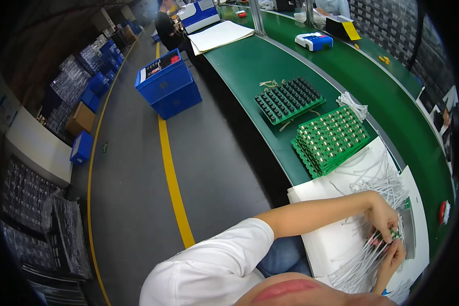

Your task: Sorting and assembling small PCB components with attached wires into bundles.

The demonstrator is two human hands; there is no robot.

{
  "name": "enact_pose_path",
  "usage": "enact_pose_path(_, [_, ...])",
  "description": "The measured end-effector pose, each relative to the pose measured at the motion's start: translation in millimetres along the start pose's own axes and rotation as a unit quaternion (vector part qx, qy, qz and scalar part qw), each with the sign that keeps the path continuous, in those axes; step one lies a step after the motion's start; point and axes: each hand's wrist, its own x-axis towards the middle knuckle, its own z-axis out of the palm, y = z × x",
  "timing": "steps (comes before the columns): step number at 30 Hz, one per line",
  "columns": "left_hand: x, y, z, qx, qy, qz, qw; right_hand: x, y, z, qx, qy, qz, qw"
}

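My left hand [385, 214] and my right hand [392, 255] meet over a white sheet [326, 245] at the near end of the green bench. Between their fingertips they pinch a small green circuit board [394, 235]. White wire leads [362, 262] fan down and to the left from it, under my right hand. More loose white wires [385, 181] lie just beyond my left hand. A stack of green circuit board panels [331, 140] rests further up the bench.
A green panel with black components [288, 99] and a bundle of white ties [353, 104] lie beyond the stack. A blue-and-white device [315, 41] sits farther along. Blue crates [168, 84] stand by a yellow floor line [171, 173]. A person in black [166, 25] stands far back.
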Motion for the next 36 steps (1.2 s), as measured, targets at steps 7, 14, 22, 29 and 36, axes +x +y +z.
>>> enact_pose_path(7, [7, -10, 0, 0.070, 0.020, 0.067, 0.995, 6, -13, 12, 0.075, 0.036, -0.006, 0.997])
enact_pose_path(14, [-5, 11, 14, 0.077, 0.035, 0.098, 0.992, 1, -23, 2, 0.243, -0.019, 0.089, 0.966])
enact_pose_path(22, [-10, 12, 2, 0.070, 0.005, 0.112, 0.991, 4, -25, 3, 0.375, -0.035, 0.175, 0.910])
enact_pose_path(29, [-28, 34, 2, -0.019, 0.051, 0.040, 0.998, -6, -8, 17, -0.117, 0.099, -0.013, 0.988])
enact_pose_path(36, [-24, 28, 3, 0.007, 0.034, 0.053, 0.998, -1, 11, -6, -0.117, 0.011, 0.036, 0.992])
